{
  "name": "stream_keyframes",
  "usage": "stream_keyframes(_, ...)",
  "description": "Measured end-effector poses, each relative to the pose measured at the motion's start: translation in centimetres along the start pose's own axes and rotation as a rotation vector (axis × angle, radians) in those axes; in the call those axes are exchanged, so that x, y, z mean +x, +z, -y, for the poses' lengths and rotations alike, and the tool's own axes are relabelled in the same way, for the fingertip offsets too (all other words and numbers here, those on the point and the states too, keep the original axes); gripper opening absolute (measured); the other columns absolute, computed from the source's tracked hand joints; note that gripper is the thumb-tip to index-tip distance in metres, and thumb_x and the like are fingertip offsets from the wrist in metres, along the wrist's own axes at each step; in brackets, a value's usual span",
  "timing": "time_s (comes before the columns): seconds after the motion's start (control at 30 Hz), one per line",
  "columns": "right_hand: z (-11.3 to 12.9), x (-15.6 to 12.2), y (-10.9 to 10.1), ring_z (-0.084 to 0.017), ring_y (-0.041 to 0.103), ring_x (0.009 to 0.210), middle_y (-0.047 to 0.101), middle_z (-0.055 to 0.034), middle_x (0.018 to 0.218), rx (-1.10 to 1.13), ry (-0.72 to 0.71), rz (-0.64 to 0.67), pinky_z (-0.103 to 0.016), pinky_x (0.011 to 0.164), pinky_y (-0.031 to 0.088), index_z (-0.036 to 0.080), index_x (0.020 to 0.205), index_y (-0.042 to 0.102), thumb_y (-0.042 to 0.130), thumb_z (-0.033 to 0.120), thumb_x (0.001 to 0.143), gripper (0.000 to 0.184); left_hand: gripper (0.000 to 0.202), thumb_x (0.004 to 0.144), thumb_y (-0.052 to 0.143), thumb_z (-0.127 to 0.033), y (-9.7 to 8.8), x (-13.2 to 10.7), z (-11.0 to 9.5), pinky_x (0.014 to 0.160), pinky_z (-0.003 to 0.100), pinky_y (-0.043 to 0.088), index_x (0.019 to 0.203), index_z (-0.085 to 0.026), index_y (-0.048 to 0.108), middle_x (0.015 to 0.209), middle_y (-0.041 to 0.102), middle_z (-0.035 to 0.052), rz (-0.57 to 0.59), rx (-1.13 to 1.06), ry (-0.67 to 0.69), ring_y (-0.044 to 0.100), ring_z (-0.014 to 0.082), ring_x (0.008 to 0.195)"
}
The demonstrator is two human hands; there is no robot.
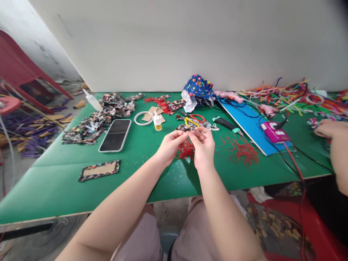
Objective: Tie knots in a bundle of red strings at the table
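My left hand [170, 145] and my right hand [203, 148] meet above the green table, thumbs and forefingers pinched close together. Between them is thin red cord [186, 150], whose strands hang in a loose bunch under the fingers. The exact spot they pinch is too small to make out. Just beyond the fingertips lie pliers with red and yellow handles [192, 121] on dark floral fabric pieces. A tangle of red cord [243, 152] rests on the table to the right of my right hand.
On the left are a phone [115, 135], a fabric-edged card strip [99, 170] and floral scraps [84, 131]. Farther back are a small glue bottle [157, 121], a white ring [144, 118] and a cutter [227, 124]. Rightward are a blue folder [246, 121], a purple power socket [275, 132] with cables, and another person's hand [330, 129].
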State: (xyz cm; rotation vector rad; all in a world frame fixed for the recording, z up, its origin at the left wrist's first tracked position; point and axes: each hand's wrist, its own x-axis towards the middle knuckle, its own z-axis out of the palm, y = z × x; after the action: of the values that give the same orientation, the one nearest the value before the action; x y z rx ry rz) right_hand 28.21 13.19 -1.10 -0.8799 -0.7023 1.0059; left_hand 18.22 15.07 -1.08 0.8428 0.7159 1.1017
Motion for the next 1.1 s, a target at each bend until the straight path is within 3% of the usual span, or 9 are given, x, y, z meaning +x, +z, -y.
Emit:
stream_keyframes(0.27,0.12,0.27,-0.33,-0.01,0.067,0.069,0.071,0.0042,0.073,0.067,0.068,0.068,-0.022,0.062,0.054,0.022,0.085,0.059,0.075,0.02,0.063,0.027,0.022,0.069,0.076,-0.03,-0.32,-0.04,-0.13,0.061,0.021,0.043,0.073,-0.015,0.061,0.064,0.06,-0.0027,0.086,-0.07,-0.078,0.054,0.007,0.058)
stream_keyframes(0.57,0.77,0.64,-0.92,-0.008,0.062,0.061,0.068,0.0082,0.067,0.186,0.2,0.209,-0.019,0.056,0.051,0.025,0.09,0.059,0.081,0.019,0.055,0.041,0.026,0.064,0.08,-0.031,-0.35,-0.3,-0.15,0.059,0.021,0.043,0.069,-0.013,0.061,0.061,0.06,-0.0008,0.147,-0.113,-0.197,0.056,0.0083,0.058)
stream_keyframes(1.1,0.58,0.23,-0.66,-0.007,0.059,0.06,0.065,0.007,0.072,0.119,0.13,0.153,-0.017,0.05,0.047,0.025,0.088,0.055,0.077,0.019,0.061,0.035,0.029,0.062,0.081,-0.033,-0.28,-0.36,0.18,0.059,0.02,0.042,0.077,-0.015,0.063,0.066,0.059,-0.0024,0.125,-0.123,-0.178,0.055,0.0073,0.06)
